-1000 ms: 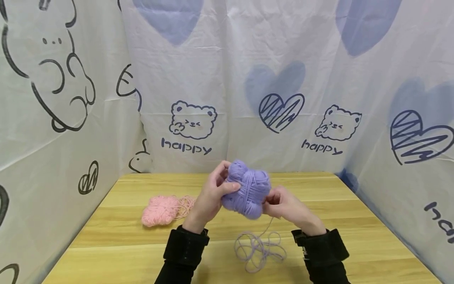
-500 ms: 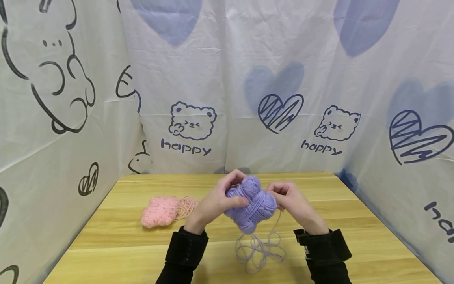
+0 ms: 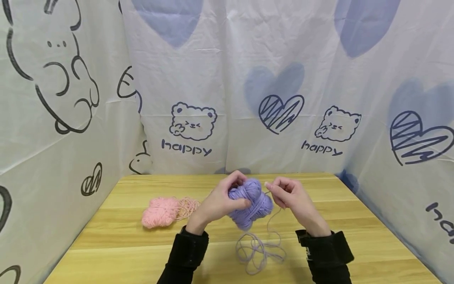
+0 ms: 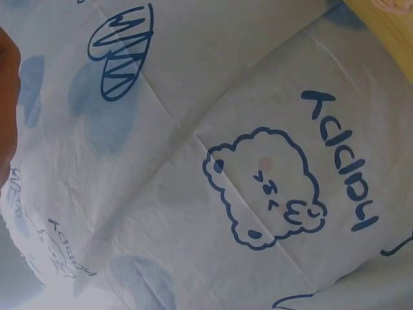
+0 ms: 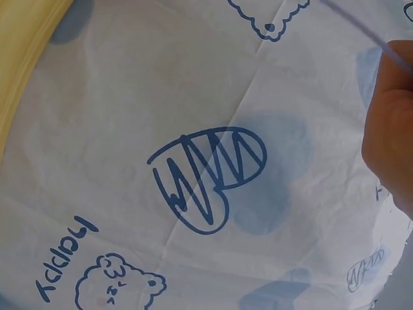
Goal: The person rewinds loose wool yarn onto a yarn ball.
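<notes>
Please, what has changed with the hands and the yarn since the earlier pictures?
The purple yarn ball has turned and sits lower in the head view. The right hand has moved away to the right, so a strand now shows across a gap. The left hand keeps its hold on the ball; the pink yarn stayed put.

lilac yarn skein (image 3: pixel 261 206) | lobed, wound, tilted, held aloft | loose strand (image 3: pixel 260 249) looped on table (image 3: pixel 358 232)

Two yarn bundles (image 3: pixel 260 207) (image 3: pixel 159 213) — two hands (image 3: pixel 221 199) (image 3: pixel 294 199), two cuffs (image 3: pixel 189 248) (image 3: pixel 330 248), one table (image 3: pixel 106 254).
</notes>
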`<action>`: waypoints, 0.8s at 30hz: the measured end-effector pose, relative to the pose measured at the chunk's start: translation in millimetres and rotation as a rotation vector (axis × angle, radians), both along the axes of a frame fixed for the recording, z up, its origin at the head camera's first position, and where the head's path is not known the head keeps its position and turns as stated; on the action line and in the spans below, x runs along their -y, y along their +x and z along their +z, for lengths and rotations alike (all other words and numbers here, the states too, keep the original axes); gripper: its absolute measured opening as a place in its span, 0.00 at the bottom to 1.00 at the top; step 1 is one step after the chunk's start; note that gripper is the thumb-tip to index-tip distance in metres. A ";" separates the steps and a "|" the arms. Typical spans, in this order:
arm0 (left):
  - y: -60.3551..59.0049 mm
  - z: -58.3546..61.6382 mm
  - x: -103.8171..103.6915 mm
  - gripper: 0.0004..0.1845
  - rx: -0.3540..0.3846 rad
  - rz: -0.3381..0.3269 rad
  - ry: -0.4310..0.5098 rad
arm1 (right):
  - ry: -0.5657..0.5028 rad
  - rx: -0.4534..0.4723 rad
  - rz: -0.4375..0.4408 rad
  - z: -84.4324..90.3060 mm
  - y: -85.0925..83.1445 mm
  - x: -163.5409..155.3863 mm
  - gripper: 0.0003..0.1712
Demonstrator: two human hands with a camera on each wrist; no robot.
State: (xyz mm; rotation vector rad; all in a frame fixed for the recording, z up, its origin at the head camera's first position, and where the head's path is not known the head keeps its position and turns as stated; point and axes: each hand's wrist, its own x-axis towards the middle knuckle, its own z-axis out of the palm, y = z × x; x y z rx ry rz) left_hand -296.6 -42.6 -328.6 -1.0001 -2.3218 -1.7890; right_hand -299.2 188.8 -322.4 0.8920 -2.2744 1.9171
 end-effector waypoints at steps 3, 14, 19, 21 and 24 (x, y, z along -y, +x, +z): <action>-0.2 -0.6 -1.4 0.20 -0.011 0.064 -0.003 | -0.004 -0.012 0.006 1.5 1.8 0.1 0.12; -1.7 -1.1 -5.6 0.20 -0.029 0.267 0.149 | 0.040 -0.015 0.100 5.3 6.3 4.2 0.13; -1.8 -1.1 -7.0 0.21 -0.026 0.314 0.207 | 0.071 -0.027 0.162 2.6 4.7 8.1 0.12; -1.5 -1.0 -7.7 0.22 -0.025 0.324 0.231 | 0.081 -0.026 0.186 1.3 3.7 9.7 0.11; -0.9 -1.0 -8.8 0.22 -0.030 0.338 0.269 | 0.103 -0.024 0.212 -0.3 2.9 11.5 0.10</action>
